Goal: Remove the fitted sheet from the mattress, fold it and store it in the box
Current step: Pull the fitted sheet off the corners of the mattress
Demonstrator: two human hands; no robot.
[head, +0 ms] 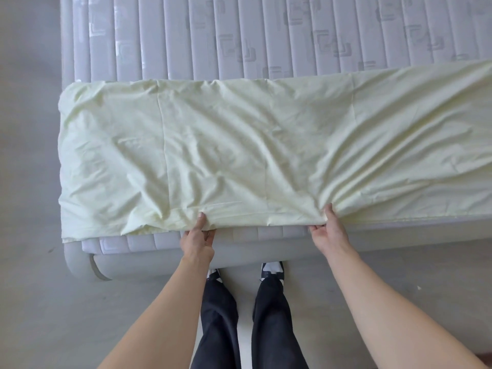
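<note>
While you hold the near hem of the fitted sheet [239, 145] with both hands, the main risk is an uneven pull. Your left hand [198, 233] pinches the edge with the thumb on top and the fingers curled under it; your right hand [328, 227] grips the same way, and creases fan out from its thumb toward the far right. That fan suggests the cloth is already loaded harder on the right. Lift or fold from here and the band may skew, so the layers will likely not meet squarely.

A second risk: the stretch of sheet beyond your right fingers runs out of view, so you cannot tell how much is left there. It could drag or slide off the mattress [239, 33] as you move. The left end, well outside your left fingers, hangs past the corner and could droop toward the floor [29, 182].

The sheet is pale yellow-green, thin and rumpled, already folded into a long band lying across the near part of the quilted mattress, bare ticking showing beyond it. The box is not in view.
</note>
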